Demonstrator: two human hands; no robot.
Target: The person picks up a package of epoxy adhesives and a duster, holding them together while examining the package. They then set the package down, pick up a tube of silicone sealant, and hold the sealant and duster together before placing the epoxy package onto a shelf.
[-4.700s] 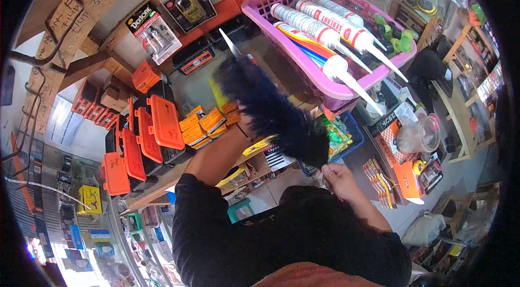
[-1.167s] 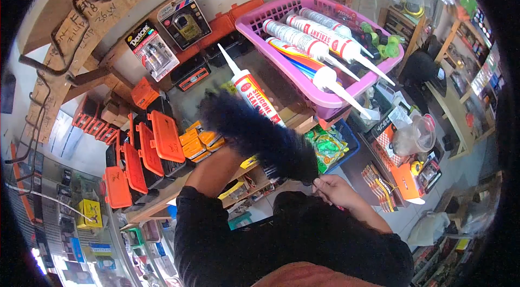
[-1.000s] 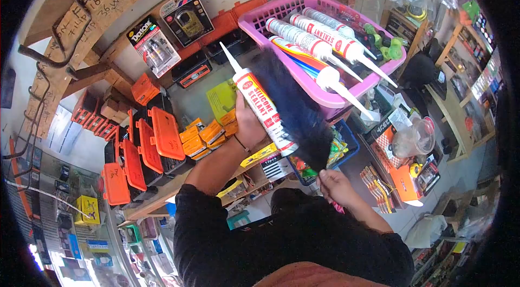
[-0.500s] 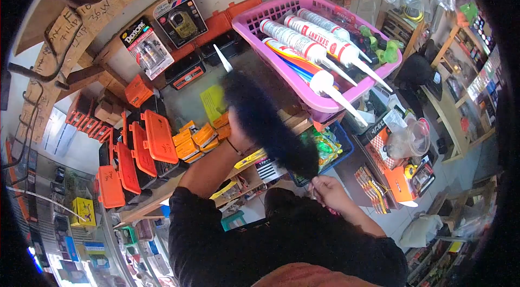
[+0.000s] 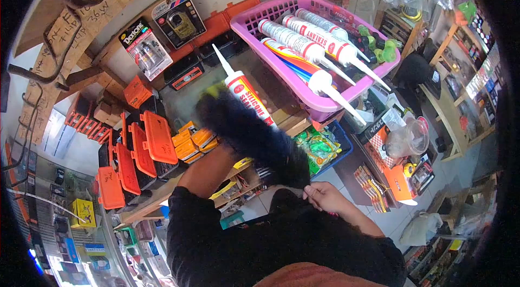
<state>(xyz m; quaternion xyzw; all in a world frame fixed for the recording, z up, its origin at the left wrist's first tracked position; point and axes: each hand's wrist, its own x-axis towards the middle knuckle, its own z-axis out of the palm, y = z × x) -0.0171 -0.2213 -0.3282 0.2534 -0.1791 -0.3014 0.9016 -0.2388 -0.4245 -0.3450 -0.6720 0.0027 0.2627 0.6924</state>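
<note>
Head view, looking down over a shop desk [image 5: 184,97] crowded with stock.

**Hands.** The right hand [image 5: 320,198] is closed on the lower end of a black duster [image 5: 249,135]. The left forearm [image 5: 208,165] runs up under the duster's pile, which hides the left hand. A tube [image 5: 246,97] of silicone sealant rises out of the pile at that spot, clear of the desk, so it is evidently gripped there, though no fingers show.

**Key relation.** The tube's long axis runs from lower right to upper left, with the nozzle [image 5: 218,58] pointing up and away from the person. The duster lies at a shallower slant on the same diagonal. It crosses the tube's base and sits in front of it, nearer the camera. The left hand is the nearer to the tube; the right hand is well below it, at the duster's tail.

**Containers.**
- A pink basket [image 5: 325,107], just right of the tube, holds several like tubes [image 5: 303,43] lying side by side, nozzles to the lower right, with green caps [image 5: 382,48] at its far end.
- Below it, a blue crate [image 5: 342,149] holds green packets [image 5: 319,146].
- Orange cases [image 5: 157,138] stand at the left.
- Padlock packs [image 5: 143,46] lean on the wall.
</note>
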